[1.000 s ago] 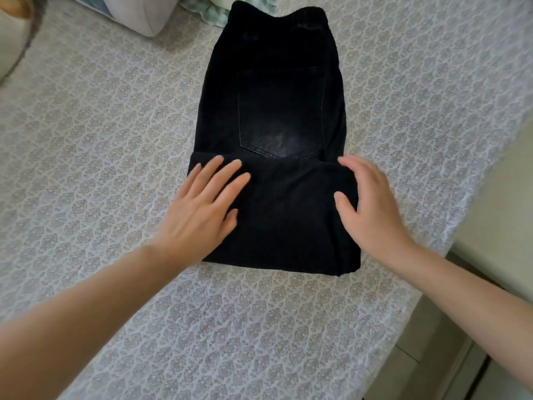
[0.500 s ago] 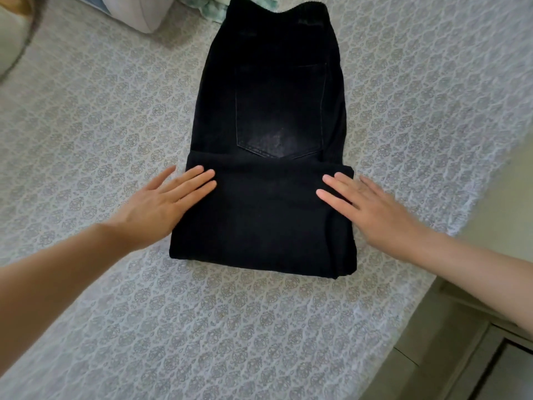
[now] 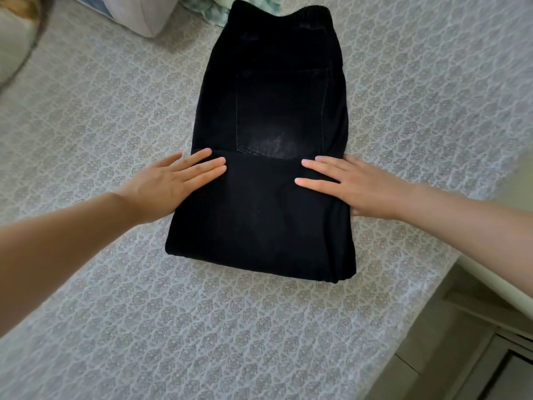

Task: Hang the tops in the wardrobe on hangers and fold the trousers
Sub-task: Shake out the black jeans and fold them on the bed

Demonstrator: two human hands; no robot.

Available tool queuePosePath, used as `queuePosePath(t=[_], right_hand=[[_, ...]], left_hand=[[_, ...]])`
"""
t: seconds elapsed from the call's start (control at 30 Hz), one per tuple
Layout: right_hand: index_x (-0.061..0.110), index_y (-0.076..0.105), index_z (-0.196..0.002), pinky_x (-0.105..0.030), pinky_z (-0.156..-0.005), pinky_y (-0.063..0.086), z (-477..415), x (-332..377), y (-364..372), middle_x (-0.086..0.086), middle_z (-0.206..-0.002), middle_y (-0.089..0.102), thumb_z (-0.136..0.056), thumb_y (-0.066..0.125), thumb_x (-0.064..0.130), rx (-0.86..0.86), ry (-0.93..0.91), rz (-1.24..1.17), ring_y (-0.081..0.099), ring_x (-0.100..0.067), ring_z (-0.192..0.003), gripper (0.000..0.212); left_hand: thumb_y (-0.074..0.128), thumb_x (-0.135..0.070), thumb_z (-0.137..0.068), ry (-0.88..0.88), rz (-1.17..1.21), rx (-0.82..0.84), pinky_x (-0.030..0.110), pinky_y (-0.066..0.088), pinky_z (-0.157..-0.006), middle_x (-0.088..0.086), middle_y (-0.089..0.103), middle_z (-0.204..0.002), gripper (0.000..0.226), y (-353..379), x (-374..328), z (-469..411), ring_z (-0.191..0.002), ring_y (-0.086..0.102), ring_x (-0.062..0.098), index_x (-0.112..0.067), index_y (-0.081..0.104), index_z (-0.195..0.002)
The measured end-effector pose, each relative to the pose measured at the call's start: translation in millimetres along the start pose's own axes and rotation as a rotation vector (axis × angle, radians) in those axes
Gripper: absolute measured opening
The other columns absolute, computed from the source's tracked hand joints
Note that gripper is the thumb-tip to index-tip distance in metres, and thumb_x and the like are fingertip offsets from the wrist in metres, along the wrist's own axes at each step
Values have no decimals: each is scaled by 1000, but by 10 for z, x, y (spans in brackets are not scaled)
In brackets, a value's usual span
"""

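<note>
Squarely, our left hand [image 3: 173, 189] and right hand [image 3: 363, 189] press the black trousers [image 3: 259, 223] at either edge, fingers straight — length running dead ahead.

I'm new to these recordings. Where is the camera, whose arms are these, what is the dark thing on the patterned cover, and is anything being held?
There is no machine here. A person works with bare hands, and the single camera sits on their head, looking forward and down. That is why the arms come in from the lower corners.

The dark thing is a pair of black trousers lying on a patterned cover. The near part is folded up over the rest, and its edge reaches the bottom of the back pocket.

The left hand and right hand lie flat on that folded layer, one at each side, with fingers straight. They rest on the cloth and grip nothing.

At the top edge are a pale cushion and a bit of green cloth.
</note>
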State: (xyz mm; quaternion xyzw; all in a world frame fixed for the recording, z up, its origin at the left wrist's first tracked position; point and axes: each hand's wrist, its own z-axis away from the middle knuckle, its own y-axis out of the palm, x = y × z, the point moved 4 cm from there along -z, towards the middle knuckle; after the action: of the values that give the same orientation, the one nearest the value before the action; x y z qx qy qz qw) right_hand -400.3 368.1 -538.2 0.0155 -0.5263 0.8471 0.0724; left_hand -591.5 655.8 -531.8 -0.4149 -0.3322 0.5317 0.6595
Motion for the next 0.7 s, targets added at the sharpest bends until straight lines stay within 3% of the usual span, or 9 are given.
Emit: queuePosePath(t=[0.27,0.37,0.43,0.5,0.6,0.7], right_hand=[[34,-3,-155,-40,-118,16,65,53,-2,6,-163,-7,-85,70,30,-49,48,-78,-2,-16,-151,102],[33,-2,-156,-38,-119,17,100,62,17,8,-163,-5,-84,71,19,-53,66,-107,-2,-16,-151,104],[34,-3,-155,-36,-119,15,147,78,46,9,-163,-5,-83,69,11,-53,84,-124,-4,-14,-151,104],[37,-4,-155,-33,-118,12,216,128,62,11,-163,-5,-86,65,12,-44,86,-158,-6,-11,-150,101],[41,-7,-153,-29,-118,9,353,229,115,16,-162,-9,-91,60,17,-16,70,-210,-11,-6,-148,94],[45,-10,-151,-31,-121,8,526,398,148,20,-161,-11,-97,53,38,37,53,-285,-15,0,-146,83]], left_hand=[[51,-11,-99,-42,193,-21,26,9,-117,-22,-17,-161,89,-6,-46,50,-146,-23,1,-38,-15,-154],[58,-9,-96,-65,250,-21,28,23,-116,-26,-14,-160,95,-16,-67,70,-146,-21,-1,-40,-11,-154],[60,-6,-94,-76,277,1,27,37,-109,-31,-15,-158,99,-31,-103,105,-145,-20,-4,-45,-10,-153],[59,-9,-95,-72,312,36,20,43,-100,-34,-17,-156,97,-74,-176,156,-144,-21,-7,-47,-9,-152],[56,-20,-98,-50,421,64,22,34,-109,-34,-10,-157,84,-82,-344,266,-142,-21,-10,-45,-1,-154],[54,-10,-97,-29,489,96,20,24,-114,-34,-1,-157,81,-27,-550,427,-142,-18,-12,-46,8,-153]])
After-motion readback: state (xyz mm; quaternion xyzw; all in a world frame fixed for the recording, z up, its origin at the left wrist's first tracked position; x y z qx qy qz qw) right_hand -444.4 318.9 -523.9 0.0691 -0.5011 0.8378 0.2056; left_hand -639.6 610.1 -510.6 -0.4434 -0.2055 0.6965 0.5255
